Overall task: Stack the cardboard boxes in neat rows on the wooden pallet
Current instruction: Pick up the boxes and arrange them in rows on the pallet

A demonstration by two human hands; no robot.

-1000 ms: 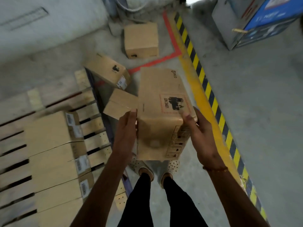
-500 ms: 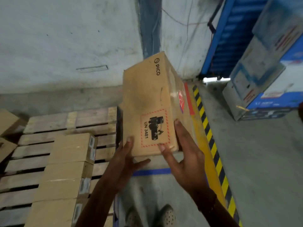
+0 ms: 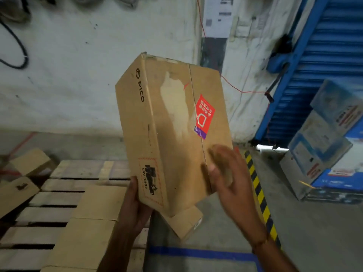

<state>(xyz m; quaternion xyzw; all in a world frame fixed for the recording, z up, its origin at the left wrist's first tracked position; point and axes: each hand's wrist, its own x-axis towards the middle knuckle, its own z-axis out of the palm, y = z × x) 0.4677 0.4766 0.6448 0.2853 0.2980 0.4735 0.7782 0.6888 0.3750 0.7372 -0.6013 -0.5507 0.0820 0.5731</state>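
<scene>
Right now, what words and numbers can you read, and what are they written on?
"PICO": printed in black on the side of the held cardboard box.
"UN 3481": inside the red dashed label low on that box, beside the left hand.
"D": on the red sticker; its other characters are too small to read.
Wall notice and blue-and-white cartons: print too blurred to read.

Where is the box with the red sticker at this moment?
In the head view the box with the red sticker is mid-frame, tilted in the air, held between the left hand and right hand, above the right edge of the wooden pallet.
</scene>
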